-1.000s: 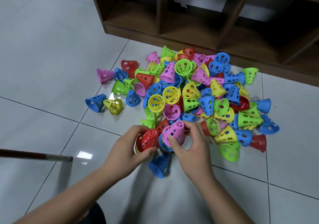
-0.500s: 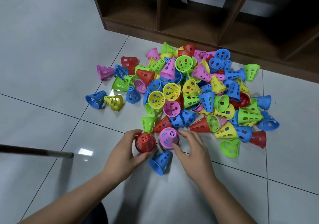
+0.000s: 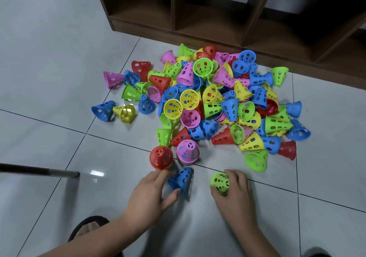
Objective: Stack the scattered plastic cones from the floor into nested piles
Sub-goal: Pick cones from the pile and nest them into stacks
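cones (image 3: 213, 108) heaped on tile floor (image 3: 49, 58) beside shelf (image 3: 142, 13).

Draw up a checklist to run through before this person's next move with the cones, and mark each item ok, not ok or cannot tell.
1. Right hand has a cone: it grips the green cone. Ok.
2. Left hand has a cone: it pinches the blue cone, which lies on its side. Ok.
3. Pink cone stands narrow end up, ready to take another. Ok.
4. Red cone stands upright beside it. Ok.
5. How many cones are nested under the pink one. Cannot tell.
6. Loose pile all stacked. Not ok.
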